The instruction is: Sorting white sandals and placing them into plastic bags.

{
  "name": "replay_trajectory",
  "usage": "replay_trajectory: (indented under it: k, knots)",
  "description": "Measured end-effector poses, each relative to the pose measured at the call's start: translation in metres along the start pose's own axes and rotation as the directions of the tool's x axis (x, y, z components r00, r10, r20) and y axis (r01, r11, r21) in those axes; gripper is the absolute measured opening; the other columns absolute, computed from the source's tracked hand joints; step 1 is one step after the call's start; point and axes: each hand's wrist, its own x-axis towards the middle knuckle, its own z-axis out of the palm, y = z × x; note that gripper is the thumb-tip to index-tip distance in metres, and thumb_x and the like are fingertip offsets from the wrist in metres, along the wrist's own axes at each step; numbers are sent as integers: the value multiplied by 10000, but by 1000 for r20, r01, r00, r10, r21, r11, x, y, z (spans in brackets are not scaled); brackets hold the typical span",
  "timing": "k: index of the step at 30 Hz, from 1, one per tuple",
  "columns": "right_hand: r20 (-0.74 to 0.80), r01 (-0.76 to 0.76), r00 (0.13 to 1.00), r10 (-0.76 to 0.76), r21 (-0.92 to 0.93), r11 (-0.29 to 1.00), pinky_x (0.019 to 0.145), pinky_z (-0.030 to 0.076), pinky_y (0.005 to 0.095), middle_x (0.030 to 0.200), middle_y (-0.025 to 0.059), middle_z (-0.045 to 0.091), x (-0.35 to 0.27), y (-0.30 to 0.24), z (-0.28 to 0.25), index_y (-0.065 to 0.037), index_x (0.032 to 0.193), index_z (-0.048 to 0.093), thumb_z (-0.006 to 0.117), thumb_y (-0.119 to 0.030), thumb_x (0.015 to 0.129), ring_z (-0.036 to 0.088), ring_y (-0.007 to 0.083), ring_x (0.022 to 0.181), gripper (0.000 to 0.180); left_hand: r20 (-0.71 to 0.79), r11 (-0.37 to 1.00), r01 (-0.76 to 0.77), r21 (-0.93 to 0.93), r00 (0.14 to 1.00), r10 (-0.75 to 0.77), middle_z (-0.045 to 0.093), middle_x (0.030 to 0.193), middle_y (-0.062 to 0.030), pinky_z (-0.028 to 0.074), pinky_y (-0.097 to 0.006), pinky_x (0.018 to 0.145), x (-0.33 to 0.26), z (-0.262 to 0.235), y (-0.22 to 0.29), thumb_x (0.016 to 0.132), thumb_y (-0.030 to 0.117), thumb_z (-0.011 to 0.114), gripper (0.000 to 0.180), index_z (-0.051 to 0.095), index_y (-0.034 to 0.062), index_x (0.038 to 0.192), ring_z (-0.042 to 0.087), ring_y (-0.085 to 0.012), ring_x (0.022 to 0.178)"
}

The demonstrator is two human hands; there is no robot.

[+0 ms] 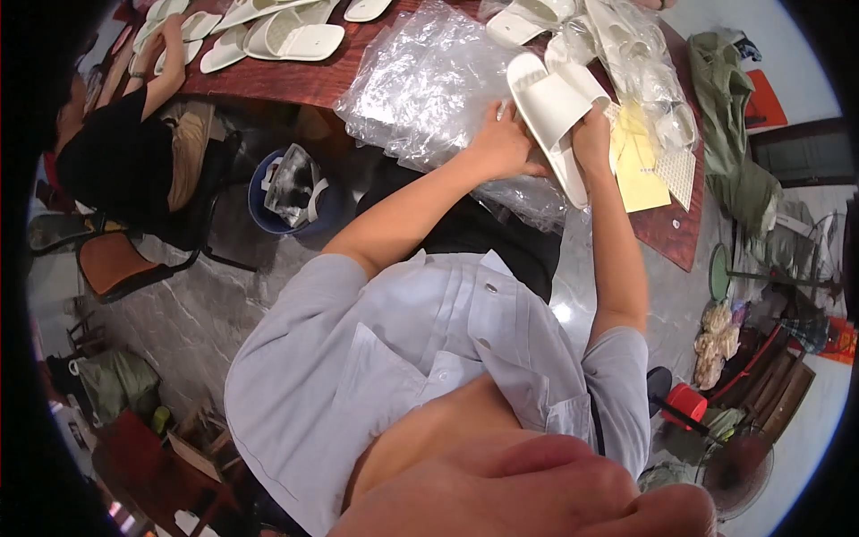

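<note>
My right hand (591,141) is closed around a pair of cream slippers (557,106), held tilted over the table's near edge. One slipper overlaps the other, and its sole edge faces me. My left hand (506,145) rests on a heap of clear plastic bags (413,82), thumb and fingers apart, close to the slippers' left side. Part of its fingertips is hidden behind the slipper. More clear plastic (523,199) hangs below that hand at the edge. Beside my right hand lie yellow paper sheets (642,182) and a cream textured piece (676,166).
Bagged slippers (637,67) pile up at the right of the red-brown table (667,234). Loose slippers (295,40) line its far left, where another person (121,166) works. A blue bin (268,210) with plastic inside stands on the floor. An orange-seated chair (118,265) is left.
</note>
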Motion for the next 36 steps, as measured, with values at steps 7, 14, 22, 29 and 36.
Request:
replay_trajectory:
  k: [7,14,22,29,36]
  knots:
    - [68,330,944,-322,-226,917,943,415,470,1086,193,672,5,34,22,1,1022,697,573,22,787,596,379,1075,266,-62,998,-56,-1,997,56,530,1316,-223,316,-579,1059,-30,-23,-13,821,580,641,630,635,121,1254,393,-413,1315]
    - [154,366,929,-338,-530,765,1009,345,539,1196,255,598,0,36,28,42,872,710,596,-122,824,494,419,1220,204,19,991,114,-72,993,-113,668,1082,-174,518,-395,848,-57,-84,-84,875,510,627,524,655,121,1226,643,-317,1022]
    - [435,284,884,-169,-214,935,986,422,429,1294,206,549,2,1,-32,-25,976,719,623,-86,824,512,375,1196,190,63,863,181,-472,983,-171,689,940,-206,521,-395,776,-58,-81,-113,881,341,694,461,633,84,1258,676,-336,835]
    - [120,49,992,-51,15,999,867,490,324,1096,109,683,-23,44,-106,-39,1049,721,628,-6,840,636,223,968,232,-210,965,-126,-232,975,76,655,991,-210,492,-432,848,-55,-122,-74,894,420,644,534,563,136,1338,624,-374,944]
    - [164,-174,974,158,92,980,767,496,284,867,75,665,-46,82,-102,10,912,694,686,-1,785,629,148,813,128,-12,977,-138,-162,990,138,641,979,-197,467,-400,890,-18,-163,-5,886,379,661,553,540,153,1376,591,-360,1025]
